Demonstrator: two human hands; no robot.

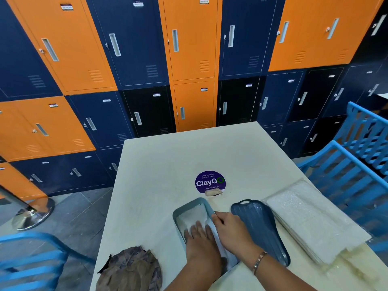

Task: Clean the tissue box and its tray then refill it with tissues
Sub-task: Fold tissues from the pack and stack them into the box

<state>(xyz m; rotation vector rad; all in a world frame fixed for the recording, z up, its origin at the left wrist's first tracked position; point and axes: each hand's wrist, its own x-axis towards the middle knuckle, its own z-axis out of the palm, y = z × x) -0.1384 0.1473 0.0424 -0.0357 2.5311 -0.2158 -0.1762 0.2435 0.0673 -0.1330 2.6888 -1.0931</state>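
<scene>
tissue box point(190, 208) lies open on the tabletop point(159, 164), tissues point(193, 215) inside. left hand point(200, 238) presses them, fingers spread flat; right hand point(232, 229) fingers clamp the box rim. lid point(260, 225) beside.

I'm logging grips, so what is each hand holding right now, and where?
The left hand presses flat on the tissues, gripping nothing. The right hand pinches the tissue box by its right rim.

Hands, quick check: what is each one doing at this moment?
Left hand: open, palm flat on the tissues in the tissue box.
Right hand: fingers closed on the box's right rim, steadying it.
</scene>
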